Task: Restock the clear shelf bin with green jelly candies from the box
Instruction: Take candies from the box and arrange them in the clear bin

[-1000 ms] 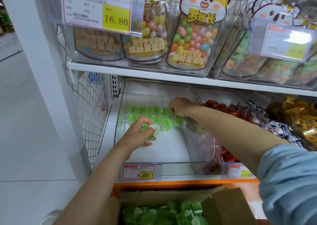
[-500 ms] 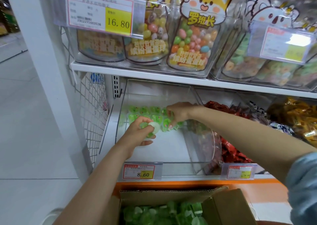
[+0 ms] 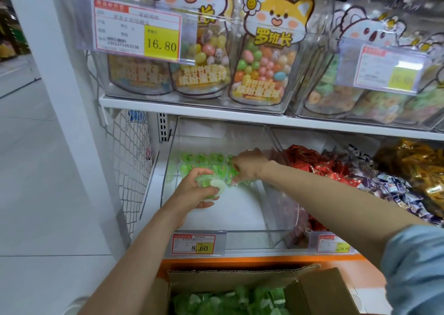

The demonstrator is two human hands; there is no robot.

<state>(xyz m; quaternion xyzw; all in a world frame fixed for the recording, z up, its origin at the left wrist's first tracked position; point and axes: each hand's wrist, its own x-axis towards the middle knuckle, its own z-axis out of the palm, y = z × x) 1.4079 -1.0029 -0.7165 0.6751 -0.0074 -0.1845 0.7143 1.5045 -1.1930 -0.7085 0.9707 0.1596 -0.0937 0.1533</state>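
**Two hands in the bin, one feeding the other**

Both hands work inside the bin point(image 3: 252, 239). Green jellies point(image 3: 201, 159) lie in short rows along its back wall, and these rows run side to side across its width. The bin's floor in front of them is bare white. More jellies point(image 3: 228, 300) fill the box point(image 3: 310, 288) just below the bin's front edge, so I judge the restock to be at an early stage.

The left hand point(image 3: 192, 193) hovers over the bin's middle-left, fingers curled round a handful point(image 3: 212, 186) of cups, green with pale lids. The right hand point(image 3: 248, 164) reaches toward the bin's back right. Its fingers bend down onto a jelly at the right end of the rows, but I cannot tell whether they pinch it or only press it into line.

The next move likely turns on the gap between the hands. The handful sits just in front and to the left of the right hand, nearly touching it. The right hand is nearer the rows' open end, so it looks best placed to take the next cup and set it there.
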